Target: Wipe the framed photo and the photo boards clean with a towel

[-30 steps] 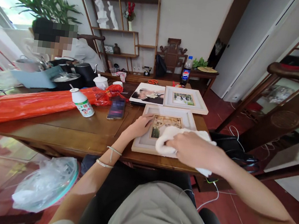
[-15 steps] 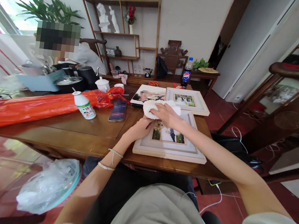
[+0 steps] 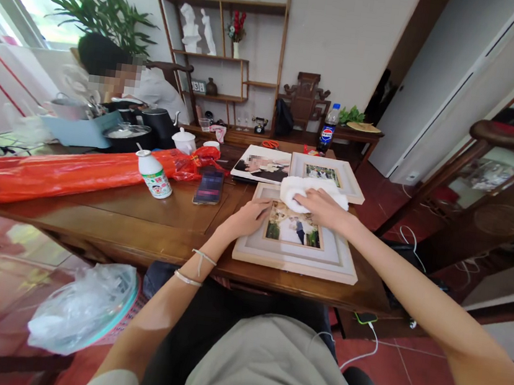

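A pale wooden picture frame [image 3: 294, 267] lies flat near the table's front edge, with a photo [image 3: 294, 228] in a white mount. My right hand [image 3: 325, 207] is closed on a folded white cloth [image 3: 292, 190], pressed against the far part of this frame. On the frame's left side rests my left hand [image 3: 250, 217], its fingers stretched flat and holding nothing. Beyond the cloth lie a second picture frame [image 3: 355, 189] and, to its left, a white-edged photo print [image 3: 260, 167].
Left on the wooden table [image 3: 141, 222] are a phone [image 3: 209, 188], a white bottle [image 3: 153, 175] and a long red plastic-wrapped bundle [image 3: 63, 170]. A cola bottle [image 3: 328, 129] stands at the back. Another person [image 3: 157, 93] sits at the far left.
My right hand has slid the white cloth rightward along the frame's far side. My left hand stays on the frame's left side. The view has shifted slightly.
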{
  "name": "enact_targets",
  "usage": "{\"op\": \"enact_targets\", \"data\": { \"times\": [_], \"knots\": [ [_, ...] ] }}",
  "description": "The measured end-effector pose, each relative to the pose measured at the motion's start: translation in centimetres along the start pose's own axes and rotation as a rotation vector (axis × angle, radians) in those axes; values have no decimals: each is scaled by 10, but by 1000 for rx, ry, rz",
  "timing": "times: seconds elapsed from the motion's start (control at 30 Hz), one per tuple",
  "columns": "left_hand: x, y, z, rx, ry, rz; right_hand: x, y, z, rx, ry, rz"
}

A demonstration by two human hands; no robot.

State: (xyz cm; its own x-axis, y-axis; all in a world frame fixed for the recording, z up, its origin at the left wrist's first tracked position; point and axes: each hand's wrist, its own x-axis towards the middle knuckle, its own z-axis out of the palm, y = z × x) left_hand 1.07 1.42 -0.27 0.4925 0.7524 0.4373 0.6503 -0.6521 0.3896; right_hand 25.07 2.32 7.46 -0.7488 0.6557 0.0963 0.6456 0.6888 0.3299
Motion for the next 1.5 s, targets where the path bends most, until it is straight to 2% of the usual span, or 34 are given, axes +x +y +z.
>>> {"op": "enact_targets", "data": {
  "times": [0.1, 0.2, 0.27, 0.37, 0.47, 0.53, 0.63, 0.8, 0.9, 0.97, 1.13, 1.37, 1.43, 1.5],
  "knots": [
    [-1, -3, 3, 5, -6, -17, -23, 8, 2, -63, -3, 46],
    [-2, -3, 3, 15, -13, -28, -42, 2, -1, -87, -18, 92],
    [-3, -1, 2, 16, -12, -37, -53, -13, -10, -49, -49, 104],
    [-3, 1, 1, 25, -15, -45, -73, -50, -35, 60, -81, 39],
    [-3, 3, -1, 41, -12, -31, -91, -87, -58, 146, -61, -20],
    [-3, 2, -1, 39, -12, -10, -95, -101, -63, 170, -35, 0],
    [-2, 0, 0, 36, -20, 13, -89, -95, -47, 158, -1, 70],
    [-2, -1, 1, 38, -14, 12, -61, -37, -1, 50, 71, 245],
    [-3, -1, 0, 47, -16, 11, -46, -11, 11, 15, 112, 355],
    [-3, -1, 0, 49, -20, 11, -40, -6, 12, 11, 119, 366],
    [-3, 0, 0, 49, -29, 4, -43, -31, 1, 39, 46, 260],
    [-3, 0, 0, 28, -19, -9, -83, -86, -52, 257, -59, 86],
    [-3, -1, 0, 25, -17, -1, -87, -92, -56, 313, -51, 53],
    [-3, -1, 0, 27, -18, 5, -84, -87, -48, 322, -29, 64]
  ]
}}
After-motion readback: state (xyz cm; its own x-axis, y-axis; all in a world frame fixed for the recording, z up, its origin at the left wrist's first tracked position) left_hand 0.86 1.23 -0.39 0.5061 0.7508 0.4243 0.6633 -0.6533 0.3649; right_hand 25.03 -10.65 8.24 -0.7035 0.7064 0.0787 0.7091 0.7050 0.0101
